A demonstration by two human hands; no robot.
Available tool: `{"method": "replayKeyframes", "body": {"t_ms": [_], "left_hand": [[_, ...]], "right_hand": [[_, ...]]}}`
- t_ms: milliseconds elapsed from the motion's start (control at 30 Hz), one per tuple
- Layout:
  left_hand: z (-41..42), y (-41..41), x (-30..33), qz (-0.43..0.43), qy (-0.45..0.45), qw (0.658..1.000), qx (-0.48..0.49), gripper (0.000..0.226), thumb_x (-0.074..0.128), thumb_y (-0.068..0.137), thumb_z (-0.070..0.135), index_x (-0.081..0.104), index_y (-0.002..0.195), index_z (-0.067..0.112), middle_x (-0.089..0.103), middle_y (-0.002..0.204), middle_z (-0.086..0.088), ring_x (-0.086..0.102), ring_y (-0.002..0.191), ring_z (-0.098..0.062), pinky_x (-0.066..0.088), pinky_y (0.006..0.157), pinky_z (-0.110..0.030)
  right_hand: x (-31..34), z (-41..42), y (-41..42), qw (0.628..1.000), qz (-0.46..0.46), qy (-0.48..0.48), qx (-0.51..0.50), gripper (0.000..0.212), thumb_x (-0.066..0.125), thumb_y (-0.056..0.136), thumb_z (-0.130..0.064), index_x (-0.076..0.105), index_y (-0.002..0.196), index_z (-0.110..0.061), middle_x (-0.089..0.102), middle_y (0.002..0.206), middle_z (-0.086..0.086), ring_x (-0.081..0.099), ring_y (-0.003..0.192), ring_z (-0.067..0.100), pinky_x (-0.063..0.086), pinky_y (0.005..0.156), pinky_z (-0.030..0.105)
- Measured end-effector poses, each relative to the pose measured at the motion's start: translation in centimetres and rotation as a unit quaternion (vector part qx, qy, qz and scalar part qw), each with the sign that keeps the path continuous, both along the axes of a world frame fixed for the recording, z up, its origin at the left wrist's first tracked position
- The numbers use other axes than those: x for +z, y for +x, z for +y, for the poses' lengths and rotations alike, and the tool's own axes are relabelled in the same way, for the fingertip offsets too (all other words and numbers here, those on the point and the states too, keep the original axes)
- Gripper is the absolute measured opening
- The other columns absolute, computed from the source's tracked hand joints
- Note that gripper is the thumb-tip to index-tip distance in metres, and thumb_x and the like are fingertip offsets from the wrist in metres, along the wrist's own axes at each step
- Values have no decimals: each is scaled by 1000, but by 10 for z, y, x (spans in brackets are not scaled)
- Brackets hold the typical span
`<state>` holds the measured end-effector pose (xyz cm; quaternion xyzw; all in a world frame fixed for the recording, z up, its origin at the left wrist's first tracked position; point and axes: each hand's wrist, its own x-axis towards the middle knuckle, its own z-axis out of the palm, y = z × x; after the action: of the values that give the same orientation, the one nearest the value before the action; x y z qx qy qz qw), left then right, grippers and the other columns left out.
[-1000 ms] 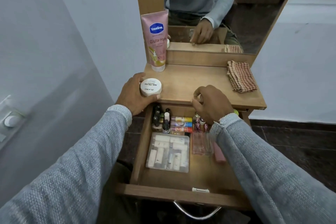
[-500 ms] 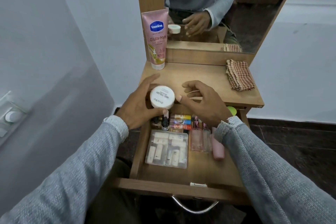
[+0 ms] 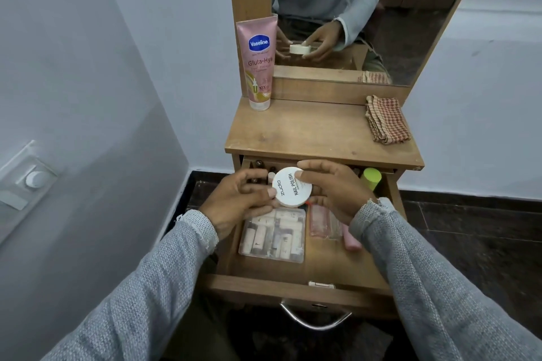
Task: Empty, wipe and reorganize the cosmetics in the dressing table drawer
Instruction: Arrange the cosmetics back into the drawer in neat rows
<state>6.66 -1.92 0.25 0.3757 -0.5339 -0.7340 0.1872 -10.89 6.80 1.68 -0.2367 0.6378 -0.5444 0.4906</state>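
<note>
Mirror [image 3: 381,23] above the tabletop, wall switch plate [image 3: 28,182] at left, dark floor [image 3: 475,228] below

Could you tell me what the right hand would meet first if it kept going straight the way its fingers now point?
The right hand points leftward and already touches the white jar; beyond it, the left hand gripping the jar's far side comes next, though depth is uncertain.

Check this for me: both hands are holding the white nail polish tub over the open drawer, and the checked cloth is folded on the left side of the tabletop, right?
Not quite. The head view shows the checked cloth folded on the right side of the tabletop. The rest holds: the left hand and right hand hold the white nail polish tub over the open drawer.
</note>
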Motion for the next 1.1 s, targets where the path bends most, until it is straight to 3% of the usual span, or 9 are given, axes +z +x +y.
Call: {"method": "replayKeyframes", "body": {"t_ms": [133,300,367,600,767,933,1000,1100], "left_hand": [[1,-3,-3,-33,9,999,14,31,69,83,1,61,112,10,72,101,-16,71,82,-21,60,71,-30],[-9,-6,-5,-84,-115,989,31,18,70,83,2,65,100,7,72,93,-14,70,84,-17,57,62,-20],[-9,-6,-7,-115,-176,978,1,13,70,83,2,67,96,6,72,91,-15,69,78,-12,54,60,-14],[-13,-2,-19,-194,-330,924,-15,12,72,84,12,70,94,18,70,87,12,63,81,4,45,67,-4],[-17,4,-24,-208,-391,896,-21,14,69,85,9,68,92,21,66,84,15,62,80,2,45,71,-6],[-22,12,-30,-236,-436,868,36,13,67,86,6,68,93,17,66,90,9,60,78,-5,43,71,-13],[-24,14,-32,-241,-438,865,39,15,67,85,4,68,92,16,66,90,7,60,79,-7,46,73,-18],[-24,17,-36,-253,-436,863,31,17,67,84,2,68,92,18,66,89,6,61,78,-8,51,75,-22]], "right_hand": [[-12,9,7,999,-31,13,-10,29,69,84,-7,62,113,-8,72,102,15,68,75,19,53,56,25],[-26,17,10,992,61,53,97,32,74,81,-12,65,111,-18,74,97,6,69,76,17,56,62,27],[-30,16,14,994,38,55,85,23,72,84,-14,65,106,-15,74,94,9,69,73,20,56,60,26],[-51,12,28,987,-14,155,46,26,69,87,-11,58,107,1,70,100,21,70,72,21,59,57,25],[-69,6,33,966,155,192,74,18,67,89,-26,64,94,-9,71,81,10,69,67,18,57,59,30],[-73,7,37,873,430,181,141,38,62,87,-39,72,74,-4,71,72,7,66,67,20,56,64,33],[-71,10,36,848,481,169,145,43,63,84,-46,70,82,-4,70,83,6,64,75,22,56,69,35],[-64,16,35,834,499,137,192,60,71,78,-49,55,125,-14,53,123,1,53,111,19,45,93,32]]}}
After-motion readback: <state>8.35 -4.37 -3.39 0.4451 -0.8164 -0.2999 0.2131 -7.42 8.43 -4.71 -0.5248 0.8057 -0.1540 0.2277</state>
